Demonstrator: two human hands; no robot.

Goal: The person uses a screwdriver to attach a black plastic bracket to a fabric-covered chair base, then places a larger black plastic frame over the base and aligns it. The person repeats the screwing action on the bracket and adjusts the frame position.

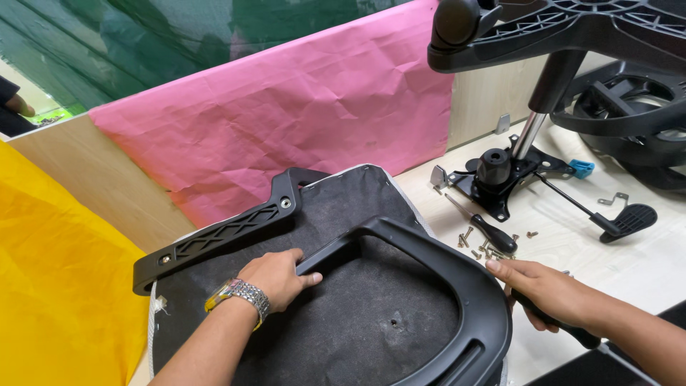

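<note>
Pressing the armrest (421, 264) onto the seat (357, 322), the left hand (275, 275) lies flat, grip apart; the right hand (547, 289) clamps a tool handle (572, 330) beside loose screws (475, 246) and a screwdriver (489, 230) on the desk (629, 264).

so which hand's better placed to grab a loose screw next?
Probably right. The right hand sits beside the loose screws, though it holds a black-handled tool; the left hand rests on the black armrest.
</note>
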